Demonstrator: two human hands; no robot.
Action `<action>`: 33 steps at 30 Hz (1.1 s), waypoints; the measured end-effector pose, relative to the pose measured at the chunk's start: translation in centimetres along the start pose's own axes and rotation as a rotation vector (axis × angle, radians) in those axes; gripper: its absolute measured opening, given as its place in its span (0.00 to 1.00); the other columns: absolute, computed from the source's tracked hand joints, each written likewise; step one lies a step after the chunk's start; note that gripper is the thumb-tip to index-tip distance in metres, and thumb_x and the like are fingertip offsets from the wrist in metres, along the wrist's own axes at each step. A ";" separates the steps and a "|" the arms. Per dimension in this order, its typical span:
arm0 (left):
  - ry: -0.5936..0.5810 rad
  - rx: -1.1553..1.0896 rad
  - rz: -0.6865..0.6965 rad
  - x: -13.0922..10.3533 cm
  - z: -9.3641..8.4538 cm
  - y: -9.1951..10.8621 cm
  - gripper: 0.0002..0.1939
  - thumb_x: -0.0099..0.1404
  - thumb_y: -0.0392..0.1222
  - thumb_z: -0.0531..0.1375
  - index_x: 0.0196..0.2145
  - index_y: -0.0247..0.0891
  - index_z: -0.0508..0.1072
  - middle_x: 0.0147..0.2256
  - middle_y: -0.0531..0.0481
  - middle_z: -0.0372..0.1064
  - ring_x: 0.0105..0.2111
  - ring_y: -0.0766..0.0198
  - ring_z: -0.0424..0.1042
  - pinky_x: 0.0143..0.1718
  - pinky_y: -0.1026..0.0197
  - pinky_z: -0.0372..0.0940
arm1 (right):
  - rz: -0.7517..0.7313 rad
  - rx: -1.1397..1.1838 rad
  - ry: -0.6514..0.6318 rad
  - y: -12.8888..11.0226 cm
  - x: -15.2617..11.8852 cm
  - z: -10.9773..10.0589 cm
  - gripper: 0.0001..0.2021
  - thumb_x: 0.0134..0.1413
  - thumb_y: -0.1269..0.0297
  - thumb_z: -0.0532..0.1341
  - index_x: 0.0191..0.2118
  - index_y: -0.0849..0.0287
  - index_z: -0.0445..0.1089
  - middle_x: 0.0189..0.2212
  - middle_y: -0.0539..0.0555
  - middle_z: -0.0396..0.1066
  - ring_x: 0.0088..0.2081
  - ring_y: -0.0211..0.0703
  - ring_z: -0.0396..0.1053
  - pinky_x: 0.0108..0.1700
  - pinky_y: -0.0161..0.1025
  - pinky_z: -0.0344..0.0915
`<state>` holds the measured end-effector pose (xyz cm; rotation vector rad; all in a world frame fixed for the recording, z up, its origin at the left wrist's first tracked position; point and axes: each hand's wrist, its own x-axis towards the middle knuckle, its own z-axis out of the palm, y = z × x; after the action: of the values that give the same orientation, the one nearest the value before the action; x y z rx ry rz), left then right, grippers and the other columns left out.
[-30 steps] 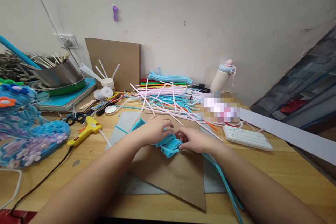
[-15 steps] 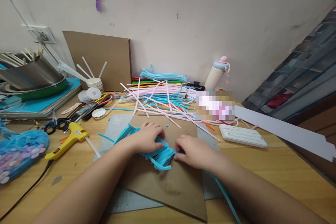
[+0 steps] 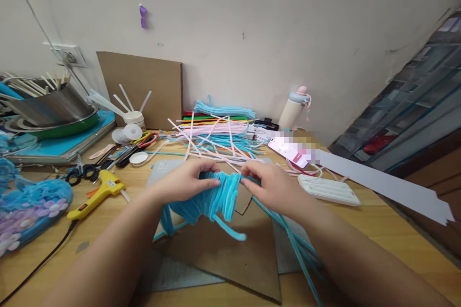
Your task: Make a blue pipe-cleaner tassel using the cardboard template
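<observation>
A blue piece of bent pipe cleaners (image 3: 201, 204) hangs in folds above a brown cardboard sheet (image 3: 234, 254). My left hand (image 3: 190, 180) grips its top edge, thumb in front and the other fingers behind. At its right end, my right hand (image 3: 264, 182) pinches the edge between thumb and fingers. One loose blue end sticks out below the folds toward the right. Long blue strands (image 3: 291, 235) trail from beneath my right hand down past the cardboard. Under the cardboard lies a grey mat (image 3: 183, 273).
At the left are a yellow glue gun (image 3: 97, 194), black scissors (image 3: 82, 171) and a blue item with flowers (image 3: 32, 206). Pink and coloured pipe cleaners (image 3: 216, 129) lie at the back. A phone (image 3: 290, 151) and white power strip (image 3: 328, 189) sit at the right.
Both hands have lifted the blue piece off the cardboard, and its folds now hang down toward me. My hands are closer together. The camera view has tilted slightly upward.
</observation>
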<state>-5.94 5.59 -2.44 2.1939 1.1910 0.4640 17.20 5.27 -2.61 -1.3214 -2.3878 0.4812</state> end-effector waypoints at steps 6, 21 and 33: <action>0.296 0.305 0.062 -0.7 -1.2 4.3 0.10 0.60 0.43 0.57 0.39 0.43 0.73 0.34 0.52 0.72 0.35 0.61 0.69 0.38 0.58 0.61 | -0.041 0.234 0.041 -2.1 0.9 -2.6 0.09 0.54 0.59 0.56 0.39 0.56 0.66 0.37 0.51 0.70 0.39 0.41 0.66 0.38 0.36 0.60; 0.076 -0.125 0.045 0.6 0.6 2.1 0.12 0.63 0.46 0.54 0.40 0.41 0.73 0.37 0.52 0.72 0.37 0.63 0.69 0.38 0.63 0.62 | -0.086 0.452 -0.169 -0.1 2.3 -0.3 0.05 0.50 0.68 0.56 0.33 0.57 0.68 0.31 0.48 0.68 0.33 0.38 0.65 0.36 0.35 0.60; 0.030 -0.182 0.008 0.9 1.1 1.2 0.15 0.64 0.47 0.51 0.36 0.36 0.73 0.31 0.52 0.69 0.31 0.66 0.66 0.31 0.65 0.60 | -0.276 0.187 0.063 -0.4 2.0 1.0 0.09 0.49 0.73 0.55 0.36 0.57 0.69 0.31 0.48 0.69 0.34 0.37 0.64 0.36 0.35 0.57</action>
<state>-4.08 5.50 -2.44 2.0438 1.1106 0.5868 15.47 6.62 -2.98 -0.8975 -2.3587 0.5566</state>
